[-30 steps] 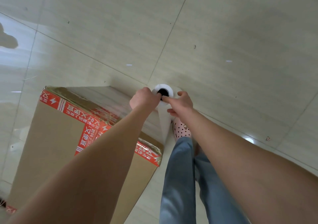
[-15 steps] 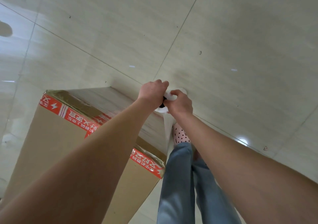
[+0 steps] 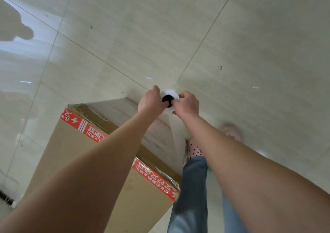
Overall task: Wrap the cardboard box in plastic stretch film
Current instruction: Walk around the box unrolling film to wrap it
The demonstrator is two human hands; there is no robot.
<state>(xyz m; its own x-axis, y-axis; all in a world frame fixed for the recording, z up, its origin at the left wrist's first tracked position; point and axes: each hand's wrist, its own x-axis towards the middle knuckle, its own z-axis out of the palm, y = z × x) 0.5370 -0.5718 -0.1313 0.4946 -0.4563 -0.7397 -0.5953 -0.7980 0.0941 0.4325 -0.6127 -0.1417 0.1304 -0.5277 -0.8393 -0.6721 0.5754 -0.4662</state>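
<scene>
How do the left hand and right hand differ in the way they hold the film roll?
The left hand grips the film roll from its left, beside the cardboard box; the right hand grips from the right. The left hand stays at the rim, while the right hand's fingers overlap the dark core. The left forearm crosses above the box; the right passes above the jeans. Both hold the roll's upper end.

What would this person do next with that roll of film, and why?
Probably carry the roll round the box, pulling tight. The left hand and right hand grip the roll's top, a sheet of film runs from it to the box, and the brown taped face looks bare.
</scene>
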